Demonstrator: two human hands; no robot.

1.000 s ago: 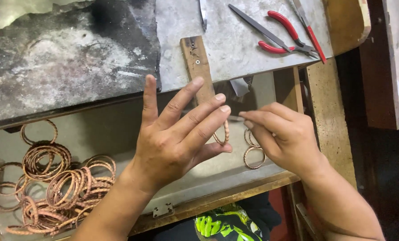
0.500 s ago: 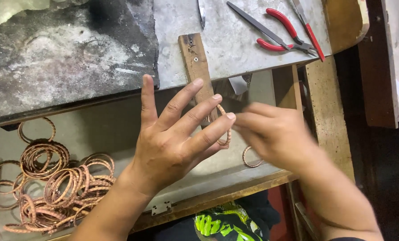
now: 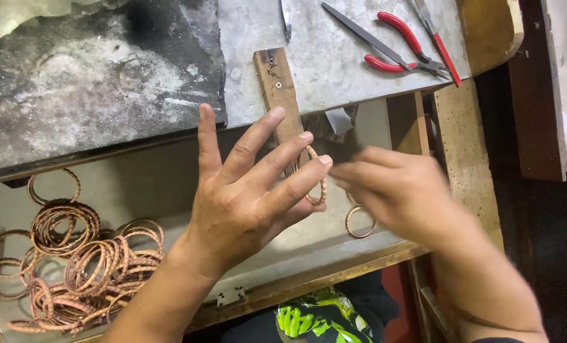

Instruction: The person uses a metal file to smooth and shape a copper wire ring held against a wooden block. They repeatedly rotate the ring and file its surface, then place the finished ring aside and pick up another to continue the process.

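Since the earlier frame the right hand [image 3: 401, 190] is blurring in motion, its fingertips closing toward the copper ring [image 3: 317, 175]. The left hand [image 3: 248, 194], fingers spread wide, is supporting that ring upright beside the wooden peg [image 3: 278, 89]. A second ring [image 3: 360, 221] is lying in the drawer [image 3: 137, 184]; the bangle pile [image 3: 74, 267] is lying well apart; red pliers [image 3: 404, 44] are resting on the bench.
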